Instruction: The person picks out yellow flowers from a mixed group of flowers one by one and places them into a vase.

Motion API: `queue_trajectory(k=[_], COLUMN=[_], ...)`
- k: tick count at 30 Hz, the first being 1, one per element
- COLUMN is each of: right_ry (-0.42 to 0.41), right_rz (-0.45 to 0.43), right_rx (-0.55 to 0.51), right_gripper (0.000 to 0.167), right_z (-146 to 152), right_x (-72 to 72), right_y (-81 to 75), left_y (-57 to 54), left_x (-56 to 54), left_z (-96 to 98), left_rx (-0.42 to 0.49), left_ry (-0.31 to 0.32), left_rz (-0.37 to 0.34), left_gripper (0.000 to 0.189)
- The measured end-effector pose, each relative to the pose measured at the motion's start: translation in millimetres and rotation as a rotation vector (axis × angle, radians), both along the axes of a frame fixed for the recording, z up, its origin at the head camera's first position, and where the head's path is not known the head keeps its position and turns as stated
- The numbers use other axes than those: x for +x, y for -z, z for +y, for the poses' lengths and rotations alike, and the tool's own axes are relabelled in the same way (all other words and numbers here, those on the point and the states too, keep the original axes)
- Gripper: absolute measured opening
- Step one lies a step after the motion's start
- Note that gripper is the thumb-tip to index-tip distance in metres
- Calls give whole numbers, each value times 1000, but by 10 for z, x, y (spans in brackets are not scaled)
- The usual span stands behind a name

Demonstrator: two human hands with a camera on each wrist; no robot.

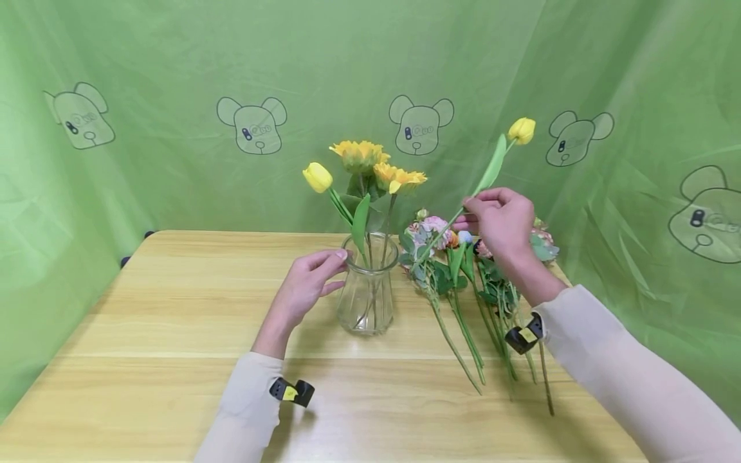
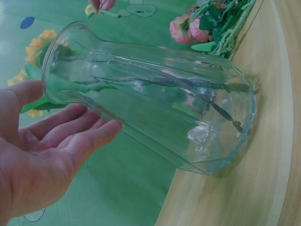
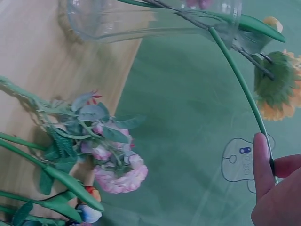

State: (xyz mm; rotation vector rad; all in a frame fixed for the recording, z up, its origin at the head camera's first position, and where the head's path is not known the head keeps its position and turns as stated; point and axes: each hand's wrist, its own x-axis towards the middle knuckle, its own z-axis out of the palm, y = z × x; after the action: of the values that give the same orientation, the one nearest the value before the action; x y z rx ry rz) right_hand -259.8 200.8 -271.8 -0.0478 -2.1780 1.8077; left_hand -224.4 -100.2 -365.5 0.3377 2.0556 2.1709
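A clear glass vase (image 1: 366, 302) stands upright on the table, holding a yellow tulip (image 1: 318, 177) and two sunflowers (image 1: 399, 178). My left hand (image 1: 309, 281) steadies it at the left, thumb at the rim and fingers against the neck in the left wrist view. Thumb and fingers of my right hand (image 1: 502, 222) pinch the green stem (image 3: 240, 80) of another yellow tulip (image 1: 522, 130). That tulip is held in the air right of the vase, bloom up and leaning right. Its lower stem end points down toward the left, overlapping the vase's mouth in the right wrist view.
Several artificial flowers lie on the wooden table (image 1: 173, 334) right of the vase, among them a pink-and-white bloom (image 3: 121, 172) and a pale blue one (image 1: 465, 237). Their stems point toward the front. A green curtain (image 1: 336, 58) encloses the back and sides.
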Motion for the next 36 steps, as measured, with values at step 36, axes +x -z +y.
queue_trajectory(k=[36], right_ry=[-172], right_rz=[21], right_rx=[114], right_gripper=[22], right_z=[-476], right_x=[200], right_y=[-13], left_y=[-2], left_x=[-2], left_z=[-6], left_rx=[-23], left_ry=[-7], left_rz=[4], left_gripper=[49])
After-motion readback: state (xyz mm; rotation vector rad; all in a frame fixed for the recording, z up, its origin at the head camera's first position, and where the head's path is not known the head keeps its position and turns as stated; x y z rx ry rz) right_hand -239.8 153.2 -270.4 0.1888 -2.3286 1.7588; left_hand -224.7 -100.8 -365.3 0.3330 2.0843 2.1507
